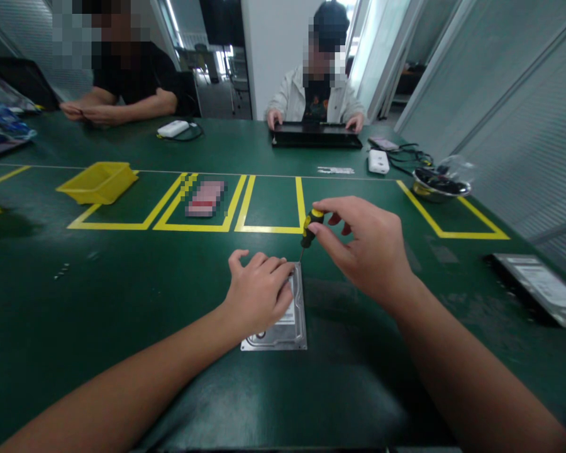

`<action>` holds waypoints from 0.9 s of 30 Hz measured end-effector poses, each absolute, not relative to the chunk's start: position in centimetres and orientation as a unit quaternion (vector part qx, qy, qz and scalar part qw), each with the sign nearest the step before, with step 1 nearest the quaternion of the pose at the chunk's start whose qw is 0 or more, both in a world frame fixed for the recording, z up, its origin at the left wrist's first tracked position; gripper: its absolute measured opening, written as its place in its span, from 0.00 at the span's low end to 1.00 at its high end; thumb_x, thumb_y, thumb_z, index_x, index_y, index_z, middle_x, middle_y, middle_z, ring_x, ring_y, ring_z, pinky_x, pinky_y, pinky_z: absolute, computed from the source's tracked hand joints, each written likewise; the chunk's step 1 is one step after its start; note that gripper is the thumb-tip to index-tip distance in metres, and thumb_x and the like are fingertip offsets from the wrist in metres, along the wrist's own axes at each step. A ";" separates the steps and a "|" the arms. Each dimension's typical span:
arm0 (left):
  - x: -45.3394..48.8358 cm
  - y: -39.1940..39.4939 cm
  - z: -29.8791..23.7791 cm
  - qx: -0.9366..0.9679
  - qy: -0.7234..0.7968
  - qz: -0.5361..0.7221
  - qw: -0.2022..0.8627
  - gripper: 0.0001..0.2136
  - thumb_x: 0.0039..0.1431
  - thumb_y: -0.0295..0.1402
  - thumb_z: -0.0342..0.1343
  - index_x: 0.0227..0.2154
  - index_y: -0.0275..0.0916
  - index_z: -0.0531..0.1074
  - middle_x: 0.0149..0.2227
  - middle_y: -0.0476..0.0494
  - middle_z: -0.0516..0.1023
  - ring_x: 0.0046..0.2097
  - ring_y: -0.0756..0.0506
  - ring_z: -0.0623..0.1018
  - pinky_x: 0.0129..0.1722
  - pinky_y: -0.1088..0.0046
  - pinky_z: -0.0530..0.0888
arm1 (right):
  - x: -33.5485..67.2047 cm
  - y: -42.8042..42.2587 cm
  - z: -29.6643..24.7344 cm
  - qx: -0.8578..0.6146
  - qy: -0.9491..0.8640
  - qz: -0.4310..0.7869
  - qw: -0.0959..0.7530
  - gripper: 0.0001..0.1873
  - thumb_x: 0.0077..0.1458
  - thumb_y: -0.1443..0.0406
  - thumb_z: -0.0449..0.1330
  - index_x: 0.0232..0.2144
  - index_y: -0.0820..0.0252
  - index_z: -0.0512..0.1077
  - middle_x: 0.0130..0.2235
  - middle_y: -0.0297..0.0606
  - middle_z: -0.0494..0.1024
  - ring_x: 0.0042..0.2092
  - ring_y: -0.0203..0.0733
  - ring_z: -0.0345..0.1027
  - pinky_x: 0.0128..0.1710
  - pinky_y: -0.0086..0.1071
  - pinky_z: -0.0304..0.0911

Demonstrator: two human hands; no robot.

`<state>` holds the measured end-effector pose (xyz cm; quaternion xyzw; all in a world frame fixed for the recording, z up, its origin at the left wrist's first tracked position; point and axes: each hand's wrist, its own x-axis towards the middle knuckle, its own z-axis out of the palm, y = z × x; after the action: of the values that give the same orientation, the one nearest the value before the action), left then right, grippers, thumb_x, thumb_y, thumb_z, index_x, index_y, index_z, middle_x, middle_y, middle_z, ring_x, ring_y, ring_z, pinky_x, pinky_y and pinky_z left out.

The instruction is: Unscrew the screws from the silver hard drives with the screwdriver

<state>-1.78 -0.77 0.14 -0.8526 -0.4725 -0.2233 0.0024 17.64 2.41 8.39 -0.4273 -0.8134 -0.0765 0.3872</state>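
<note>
A silver hard drive lies flat on the green table in front of me, its label partly covered. My left hand rests over its upper part, fingers spread and slightly bent, with the index fingertip near the top right corner. Between the thumb and fingers of my right hand is a small yellow and black screwdriver. It stands nearly upright, its thin shaft reaching down to that same corner. Whether the tip sits in a screw is too small to tell.
Several tiny screws lie at left. Another hard drive sits at the right edge. Beyond are a yellow bin, a pixelated pink object and a metal bowl. Across the table, one person holds a black tray-like panel; another sits left.
</note>
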 end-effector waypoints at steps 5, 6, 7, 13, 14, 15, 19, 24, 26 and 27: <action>-1.7 -0.8 0.2 -0.851 -0.476 -0.220 0.000 0.14 0.60 0.33 0.52 0.47 0.44 0.75 0.47 0.42 0.81 0.47 0.35 0.75 0.54 0.41 0.53 | 17.7 2.6 8.2 -0.422 -0.817 -0.077 0.385 0.11 0.58 0.65 0.61 0.44 0.59 0.73 0.42 0.40 0.80 0.36 0.41 0.72 0.36 0.35 0.66; -1.7 -0.7 0.2 -0.851 -0.477 -0.220 0.000 0.14 0.60 0.33 0.52 0.47 0.44 0.75 0.47 0.43 0.81 0.47 0.35 0.75 0.54 0.41 0.53 | 17.8 2.6 8.2 -0.421 -0.819 -0.079 0.381 0.10 0.58 0.65 0.61 0.43 0.59 0.73 0.41 0.39 0.80 0.36 0.41 0.71 0.37 0.35 0.66; -1.7 -0.7 0.2 -0.851 -0.477 -0.220 -0.001 0.14 0.61 0.33 0.51 0.47 0.44 0.75 0.47 0.43 0.81 0.48 0.35 0.75 0.54 0.41 0.52 | 17.8 2.6 8.3 -0.420 -0.822 -0.082 0.377 0.09 0.58 0.65 0.61 0.42 0.59 0.74 0.40 0.39 0.80 0.36 0.41 0.71 0.37 0.35 0.66; -1.8 -0.7 0.3 -0.853 -0.476 -0.215 -0.005 0.14 0.61 0.33 0.51 0.48 0.44 0.74 0.48 0.42 0.80 0.48 0.35 0.75 0.54 0.40 0.52 | 17.8 2.4 8.7 -0.418 -0.827 -0.077 0.368 0.09 0.59 0.63 0.60 0.41 0.59 0.74 0.39 0.40 0.79 0.36 0.42 0.71 0.37 0.35 0.66; -1.8 -0.8 0.3 -0.853 -0.476 -0.214 -0.005 0.14 0.61 0.33 0.51 0.48 0.44 0.74 0.48 0.42 0.80 0.48 0.35 0.75 0.54 0.40 0.52 | 17.8 2.3 8.8 -0.416 -0.827 -0.074 0.370 0.09 0.59 0.64 0.59 0.41 0.60 0.74 0.40 0.40 0.80 0.37 0.42 0.71 0.37 0.35 0.66; -1.8 -0.8 0.3 -0.853 -0.476 -0.214 -0.005 0.14 0.61 0.33 0.51 0.48 0.44 0.74 0.48 0.42 0.80 0.48 0.35 0.75 0.54 0.40 0.51 | 17.8 2.3 8.8 -0.413 -0.827 -0.070 0.374 0.09 0.59 0.65 0.59 0.42 0.60 0.74 0.41 0.41 0.80 0.38 0.42 0.71 0.37 0.35 0.66; -1.7 -0.8 0.3 -0.853 -0.478 -0.211 -0.005 0.14 0.61 0.33 0.51 0.48 0.44 0.74 0.48 0.42 0.80 0.48 0.35 0.75 0.54 0.40 0.52 | 17.8 2.3 8.7 -0.396 -0.830 -0.064 0.388 0.14 0.56 0.71 0.57 0.44 0.64 0.74 0.46 0.43 0.80 0.40 0.42 0.73 0.37 0.34 0.68; -1.7 -0.7 0.2 -0.851 -0.480 -0.214 -0.001 0.14 0.60 0.33 0.51 0.47 0.44 0.75 0.48 0.43 0.80 0.48 0.35 0.75 0.54 0.40 0.52 | 17.8 2.3 8.5 -0.407 -0.826 -0.075 0.384 0.15 0.55 0.71 0.56 0.45 0.61 0.75 0.44 0.41 0.81 0.39 0.42 0.74 0.39 0.36 0.69; -1.7 -0.7 0.1 -0.850 -0.480 -0.216 0.001 0.14 0.60 0.33 0.52 0.47 0.44 0.75 0.48 0.43 0.81 0.48 0.35 0.75 0.54 0.41 0.52 | 17.8 2.4 8.5 -0.408 -0.826 -0.073 0.383 0.15 0.56 0.70 0.56 0.45 0.60 0.74 0.44 0.41 0.81 0.39 0.42 0.74 0.39 0.36 0.69; -1.7 -0.7 0.1 -0.851 -0.480 -0.216 0.001 0.14 0.60 0.33 0.52 0.47 0.44 0.75 0.48 0.43 0.81 0.48 0.35 0.75 0.54 0.41 0.52 | 17.8 2.4 8.5 -0.406 -0.826 -0.072 0.384 0.15 0.56 0.71 0.56 0.45 0.60 0.74 0.44 0.41 0.81 0.39 0.42 0.74 0.39 0.36 0.69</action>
<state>-1.73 -0.71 0.11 -0.8505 -0.4796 -0.2160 0.0008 17.79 2.37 8.52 -0.4061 -0.8259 -0.0723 0.3844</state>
